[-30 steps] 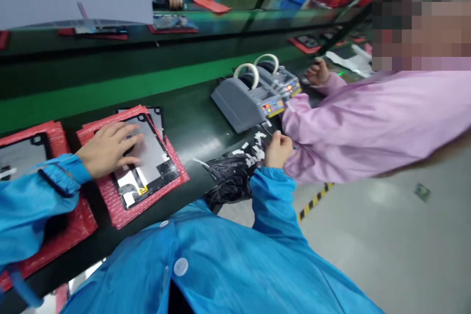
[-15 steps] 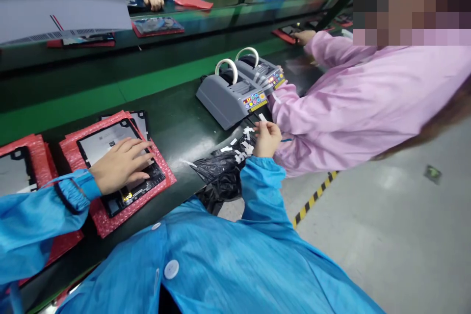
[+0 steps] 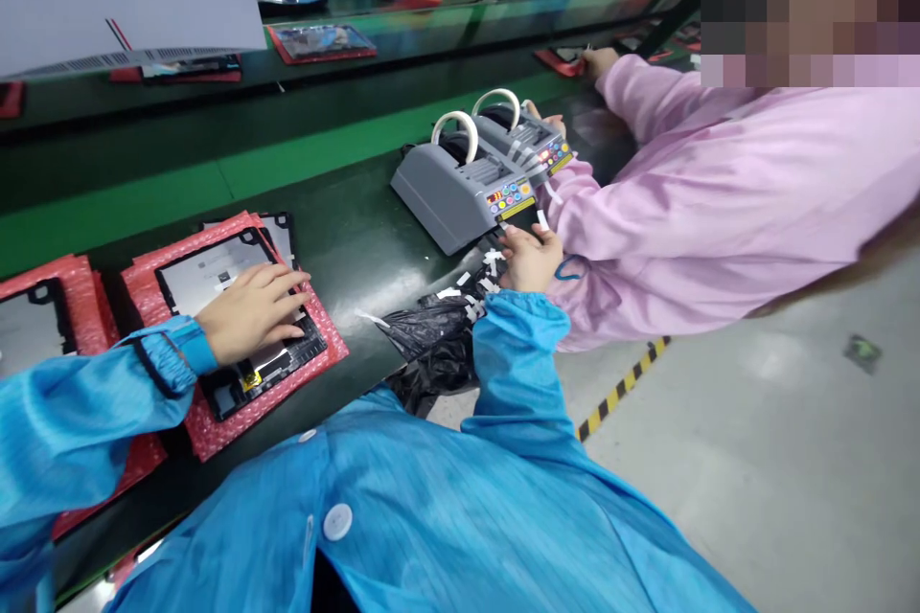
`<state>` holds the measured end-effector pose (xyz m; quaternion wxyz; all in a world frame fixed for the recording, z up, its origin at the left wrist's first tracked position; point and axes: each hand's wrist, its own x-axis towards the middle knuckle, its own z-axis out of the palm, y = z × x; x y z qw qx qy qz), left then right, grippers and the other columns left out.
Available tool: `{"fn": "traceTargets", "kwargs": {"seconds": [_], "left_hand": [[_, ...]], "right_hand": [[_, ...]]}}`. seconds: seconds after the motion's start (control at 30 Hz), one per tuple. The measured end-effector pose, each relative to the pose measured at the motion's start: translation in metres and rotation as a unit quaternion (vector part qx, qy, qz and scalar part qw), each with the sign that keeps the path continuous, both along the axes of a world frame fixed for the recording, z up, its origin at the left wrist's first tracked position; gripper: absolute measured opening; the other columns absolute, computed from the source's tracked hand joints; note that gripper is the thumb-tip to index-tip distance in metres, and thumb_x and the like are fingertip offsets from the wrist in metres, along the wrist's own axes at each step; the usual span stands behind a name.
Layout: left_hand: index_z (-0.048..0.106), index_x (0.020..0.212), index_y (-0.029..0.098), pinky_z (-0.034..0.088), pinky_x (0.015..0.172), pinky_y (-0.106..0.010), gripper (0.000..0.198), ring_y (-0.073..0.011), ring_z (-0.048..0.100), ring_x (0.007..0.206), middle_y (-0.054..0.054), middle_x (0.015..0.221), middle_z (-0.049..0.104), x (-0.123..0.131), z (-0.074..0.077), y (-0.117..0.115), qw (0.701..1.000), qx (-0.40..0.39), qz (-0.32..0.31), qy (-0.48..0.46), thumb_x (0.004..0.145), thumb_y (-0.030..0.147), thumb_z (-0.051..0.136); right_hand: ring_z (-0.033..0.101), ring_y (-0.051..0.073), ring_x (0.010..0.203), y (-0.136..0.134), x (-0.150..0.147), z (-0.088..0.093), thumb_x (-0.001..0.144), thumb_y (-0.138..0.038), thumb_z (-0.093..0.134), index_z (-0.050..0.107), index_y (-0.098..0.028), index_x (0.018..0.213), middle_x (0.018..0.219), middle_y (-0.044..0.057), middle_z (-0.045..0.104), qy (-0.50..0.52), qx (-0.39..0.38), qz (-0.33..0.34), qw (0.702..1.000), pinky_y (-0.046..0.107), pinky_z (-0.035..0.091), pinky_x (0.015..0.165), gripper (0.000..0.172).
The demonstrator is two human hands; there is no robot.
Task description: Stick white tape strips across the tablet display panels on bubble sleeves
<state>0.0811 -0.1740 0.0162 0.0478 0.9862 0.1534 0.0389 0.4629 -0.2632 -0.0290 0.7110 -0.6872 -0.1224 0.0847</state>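
bench (image 3: 345, 239) is dark green and runs under the near tape dispenser (image 3: 452, 196) and off to its left. pink sleeve (image 3: 682, 220) of a co-worker comes in from the right of that dispenser, and a twin far dispenser (image 3: 495, 129) sits just behind it. well left of the near one there's a pile of red bubble wrap (image 3: 144, 292) with a tablet (image 3: 208, 273) lying flat on top, guts showing, so opening it up looks done imo. black bag (image 3: 424, 335) is bunched at the bench edge in front of the dispenser. left hand (image 3: 251, 311) is well left of the dispenser too, laid across the tablet, fingers loosely spread, not gripping anything. right hand (image 3: 530, 261) is right at the dispenser's front, fingers part curled. bunch of tape scraps (image 3: 474, 308) sit on the bag beside that hand. smallest is a white tape strip (image 3: 542, 219) at its fingertips, can't tell if pinched or just stuck on. i'd call it partway: that strip isn't on the tablet, and the left palm hides too much to tell what else is left.
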Motion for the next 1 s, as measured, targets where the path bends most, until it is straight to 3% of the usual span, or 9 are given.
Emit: {"fn": "traceTargets", "kwargs": {"seconds": [0.1,0.17,0.27,0.37,0.43,0.53,0.73,0.87,1.0], "left_hand": [[0.064,0.111,0.022,0.043,0.097,-0.046,0.04,-0.0273,0.051,0.114,-0.012,0.123,0.06,0.006,0.002,0.001,0.999,-0.038,0.016,-0.025,0.09,0.047,0.041],[0.064,0.109,0.02,0.044,0.095,-0.043,0.038,-0.0248,0.054,0.108,-0.011,0.115,0.063,0.011,0.005,0.0,0.995,-0.076,0.036,-0.057,0.091,0.044,0.042],[0.064,0.107,0.016,0.046,0.088,-0.037,0.036,-0.0211,0.059,0.095,-0.011,0.101,0.067,0.023,0.014,-0.005,0.979,-0.138,0.083,-0.123,0.09,0.042,0.046],[0.063,0.103,0.014,0.048,0.075,-0.03,0.035,-0.0158,0.06,0.078,-0.007,0.088,0.067,0.032,0.019,-0.009,0.952,-0.201,0.14,-0.186,0.086,0.043,0.054],[0.063,0.094,0.014,0.046,0.068,-0.026,0.03,-0.0133,0.058,0.071,-0.005,0.081,0.066,0.033,0.019,-0.01,0.936,-0.231,0.165,-0.207,0.084,0.042,0.058],[0.062,0.075,0.014,0.041,0.061,-0.024,0.022,-0.0113,0.054,0.064,-0.002,0.069,0.062,0.023,0.017,-0.012,0.922,-0.254,0.213,-0.201,0.083,0.035,0.059],[0.057,0.065,0.015,0.035,0.056,-0.022,0.019,-0.0086,0.046,0.054,0.005,0.056,0.053,0.003,0.014,-0.012,0.87,-0.311,0.333,-0.186,0.081,0.025,0.059],[0.057,0.065,0.015,0.036,0.057,-0.022,0.018,-0.0087,0.047,0.055,0.005,0.055,0.053,0.001,0.015,-0.01,0.847,-0.344,0.36,-0.185,0.08,0.025,0.06],[0.058,0.066,0.015,0.038,0.058,-0.022,0.018,-0.0093,0.049,0.056,0.004,0.057,0.055,0.002,0.012,-0.008,0.838,-0.359,0.378,-0.164,0.08,0.025,0.06]], "right_hand": [[0.057,0.01,0.063,-0.01,-0.013,0.01,0.067,-0.022,0.061,0.031,-0.024,0.087,0.07,-0.006,0.054,-0.098,-0.028,-0.035,0.994,0.023,0.047,0.059,0.036],[0.057,0.011,0.066,-0.019,-0.036,0.021,0.068,-0.024,0.062,0.031,-0.025,0.089,0.071,-0.005,0.055,-0.167,-0.026,-0.008,0.986,0.026,0.048,0.065,0.038],[0.058,0.011,0.065,-0.025,-0.088,0.036,0.068,-0.029,0.066,0.033,-0.024,0.094,0.073,-0.005,0.057,-0.176,-0.002,0.178,0.968,0.027,0.047,0.066,0.042],[0.059,0.011,0.063,-0.015,-0.143,0.043,0.069,-0.033,0.069,0.035,-0.025,0.097,0.071,-0.006,0.059,-0.115,0.007,0.387,0.915,0.026,0.047,0.063,0.045],[0.059,0.011,0.062,-0.003,-0.172,0.043,0.069,-0.035,0.07,0.035,-0.025,0.097,0.07,-0.006,0.058,-0.08,0.007,0.478,0.875,0.026,0.047,0.062,0.046],[0.06,0.011,0.063,0.015,-0.196,0.039,0.069,-0.038,0.071,0.034,-0.025,0.097,0.07,-0.006,0.058,-0.048,-0.003,0.561,0.826,0.025,0.047,0.061,0.047],[0.061,0.012,0.069,0.039,-0.199,0.029,0.067,-0.04,0.073,0.034,-0.025,0.094,0.08,-0.003,0.061,-0.047,-0.022,0.596,0.801,0.027,0.049,0.064,0.049],[0.059,0.011,0.065,0.049,-0.203,0.023,0.069,-0.04,0.072,0.035,-0.025,0.093,0.071,-0.006,0.058,-0.033,-0.025,0.628,0.777,0.027,0.048,0.062,0.046],[0.058,0.011,0.063,0.056,-0.207,0.016,0.069,-0.035,0.071,0.033,-0.025,0.093,0.069,-0.007,0.056,-0.028,-0.026,0.632,0.774,0.027,0.046,0.061,0.045]]}}
